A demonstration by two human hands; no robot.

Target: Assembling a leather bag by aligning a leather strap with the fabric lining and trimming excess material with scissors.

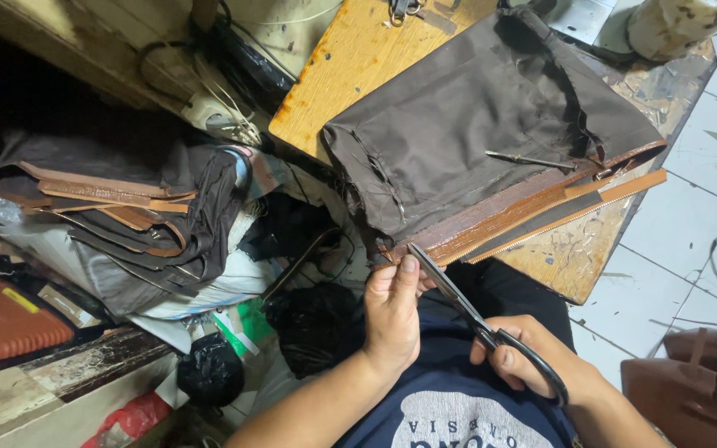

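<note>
Head view: left hand (392, 311) pinches the near corner of the brown fabric panel (475, 124), which lies on the wooden table (350, 66) ahead of both hands. Right hand (533, 361) grips the scissors (475, 319) by the black handles. Blades point up-left toward the panel's zipper edge (541, 211), whose long axis runs from the left thumb up to the right. Left hand is nearer.

Left hand (392, 311) pinching thumb up, right hand (533, 361) curled closed

fabric piece (458, 124) on table (350, 66), pile (126, 216) left
</note>
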